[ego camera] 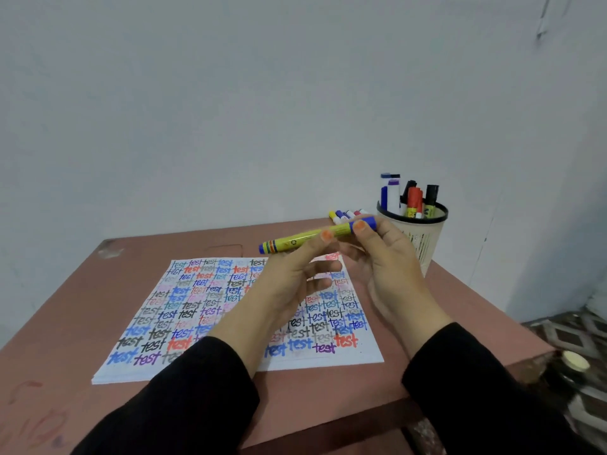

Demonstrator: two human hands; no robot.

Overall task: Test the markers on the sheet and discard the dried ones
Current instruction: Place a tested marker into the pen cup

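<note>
Evidently the person was at the uncapping step. The yellow marker (315,234) was held level in the air above the far part of the sheet (184,307), clear of the paper. The left hand (289,274) pinched the barrel to steady it. The right hand (391,267) gripped the blue cap (363,223), presumably to pull it off. The sheet lay flat on the table (82,290) directly below, nearly filled with the word "test". A mesh cup (423,238) of markers stood near the right hand. Loose markers (345,215) lay beside it, possibly a sorted group.
</note>
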